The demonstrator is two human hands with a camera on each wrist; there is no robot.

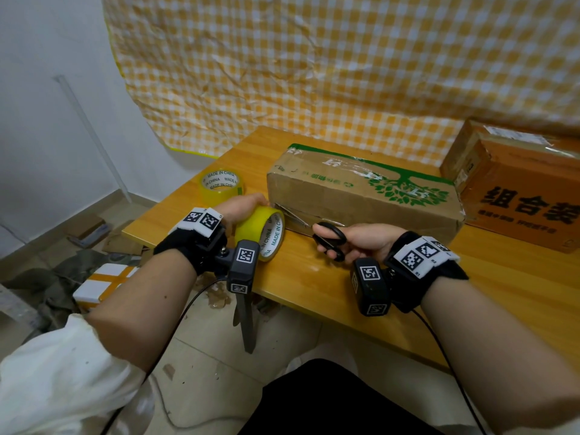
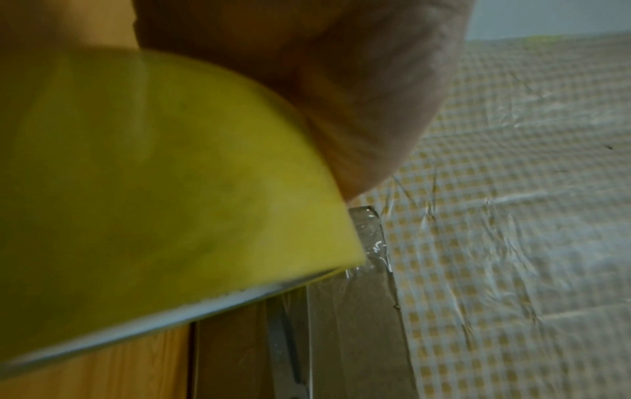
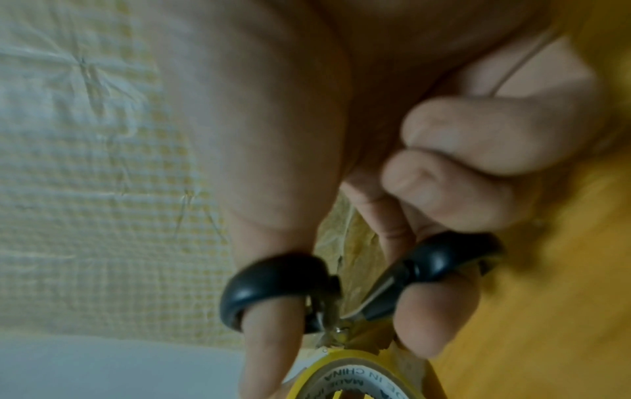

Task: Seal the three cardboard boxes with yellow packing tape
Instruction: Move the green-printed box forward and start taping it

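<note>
Left hand (image 1: 243, 206) gripped the tape roll (image 1: 261, 231) taut against the box (image 1: 361, 196) corner so the right hand (image 1: 364, 240), fingers through the scissors (image 1: 326, 238), could snip it.

Head view evenly lit and sharp, edges bowed, both wrist views dim, blurred, close-up

**Both hands forward, each curled round its hold**

Both forearms reach forward side by side, bare, each with a black wrist strap carrying white coded markers and a small camera. A white sleeve is pushed up to the left elbow. The left hand (image 1: 243, 205) lies knuckles-up, its fingers curled over the top of the tape roll (image 1: 260, 232) it grips. The right hand (image 1: 361, 240) is turned thumb-up, thumb (image 3: 270, 324) through one black loop of the scissors (image 1: 329, 238) and a finger through the other, the remaining fingers folded into the palm.
</note>
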